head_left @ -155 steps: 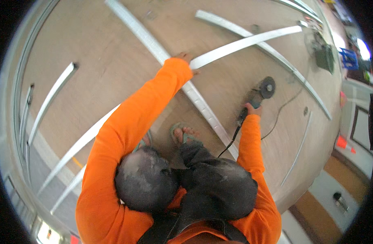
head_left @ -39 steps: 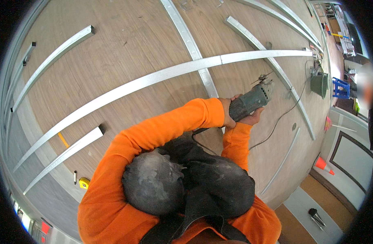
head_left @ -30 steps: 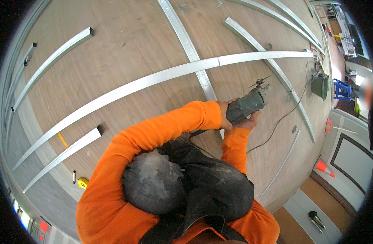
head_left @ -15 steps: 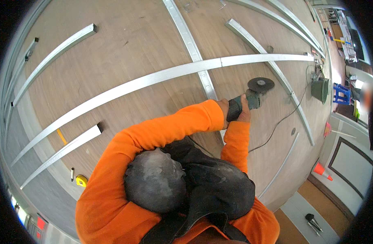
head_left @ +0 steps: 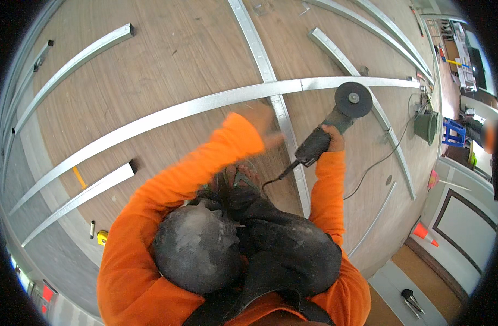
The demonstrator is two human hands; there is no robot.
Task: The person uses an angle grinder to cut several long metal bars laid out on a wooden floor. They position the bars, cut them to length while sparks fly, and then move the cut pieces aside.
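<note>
My right hand (head_left: 333,139) grips a corded angle grinder (head_left: 318,142) by its dark body. A black cutting disc (head_left: 353,100) on the grinder faces up, above a long silver metal channel (head_left: 238,95) that runs across the floor. Apart from the grinder, my left hand (head_left: 262,124) is smeared by motion, and its fingers do not show clearly. It is nearest to the long channel and a crossing metal channel (head_left: 282,117) under it.
More metal channels (head_left: 105,183) lie around on the wooden floor. A yellow tape measure (head_left: 102,237) and a marker (head_left: 92,229) are at the left. On the right are a green bin (head_left: 426,127), a power cord (head_left: 380,158), an orange cone (head_left: 424,234) and a blue stool (head_left: 453,132). Another person is at the far right.
My left hand has come off the grinder and moved left. My right hand still holds the grinder, which has tilted so the disc's face turns up, a little farther away.
</note>
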